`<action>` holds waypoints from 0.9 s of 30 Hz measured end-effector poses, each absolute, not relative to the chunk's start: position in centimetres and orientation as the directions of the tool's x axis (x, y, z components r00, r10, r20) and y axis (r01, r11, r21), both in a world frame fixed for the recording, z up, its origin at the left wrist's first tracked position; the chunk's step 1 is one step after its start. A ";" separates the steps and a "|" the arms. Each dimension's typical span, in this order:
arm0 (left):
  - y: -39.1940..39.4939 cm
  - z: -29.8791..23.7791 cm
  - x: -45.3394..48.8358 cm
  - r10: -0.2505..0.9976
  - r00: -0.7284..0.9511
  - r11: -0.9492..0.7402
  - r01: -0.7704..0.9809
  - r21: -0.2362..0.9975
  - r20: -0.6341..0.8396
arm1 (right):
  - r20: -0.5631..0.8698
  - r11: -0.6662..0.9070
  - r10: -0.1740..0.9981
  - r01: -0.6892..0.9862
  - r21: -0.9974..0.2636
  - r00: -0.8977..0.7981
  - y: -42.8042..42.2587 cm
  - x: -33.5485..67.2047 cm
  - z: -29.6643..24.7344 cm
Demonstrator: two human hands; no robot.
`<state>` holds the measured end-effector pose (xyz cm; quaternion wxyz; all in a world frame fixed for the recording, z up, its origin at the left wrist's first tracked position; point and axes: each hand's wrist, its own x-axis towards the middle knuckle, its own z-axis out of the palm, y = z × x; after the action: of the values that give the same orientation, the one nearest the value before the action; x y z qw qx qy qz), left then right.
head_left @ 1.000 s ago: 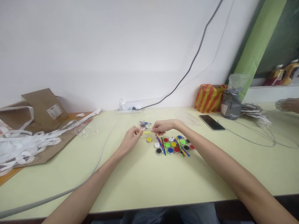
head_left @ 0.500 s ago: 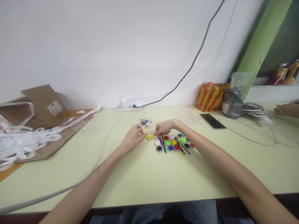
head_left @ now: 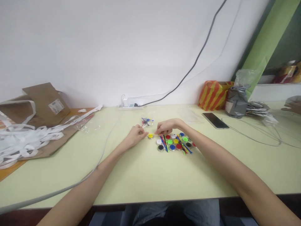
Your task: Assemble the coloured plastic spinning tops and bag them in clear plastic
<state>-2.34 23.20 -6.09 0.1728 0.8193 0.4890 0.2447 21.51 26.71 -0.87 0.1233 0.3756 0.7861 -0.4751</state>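
A small round disc with a yellow top (head_left: 150, 136) sits on the table between my two hands. My left hand (head_left: 136, 135) is just left of it, thumb and fingers pinched together; whatever they hold is too small to make out. From the right, my right hand (head_left: 165, 126) comes in with its fingers curled and pinched near the disc, their contents also unclear. Below my right wrist lies a group of similar discs (head_left: 172, 147) in several colours, with thin coloured strips (head_left: 164, 143) across them. More thin strips in a small clear bag (head_left: 147, 121) lie behind my hands.
A phone (head_left: 215, 120), a striped bag (head_left: 214, 95) and a grey pouch (head_left: 236, 102) stand or lie at the right. White ribbon (head_left: 28, 141) and brown paper (head_left: 45, 99) cover the left end. A power strip (head_left: 130, 107) lies by the wall. At far right another person's hand (head_left: 293, 105) shows.
The view has shifted slightly. My left fingers have closed further, and the yellow seen between them before no longer shows. The yellow-topped disc stays between my hands. The other person's hand has moved.
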 end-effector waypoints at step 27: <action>22.6 -5.1 -3.8 0.839 0.384 -0.501 0.822 0.270 0.386 | -0.401 0.496 0.638 0.750 -0.439 -0.657 25.7 22.6 3.0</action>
<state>-3.77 22.58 -5.05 0.0170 0.8317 0.4991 0.2425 22.59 25.70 2.95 0.0930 0.4036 0.8597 -0.2989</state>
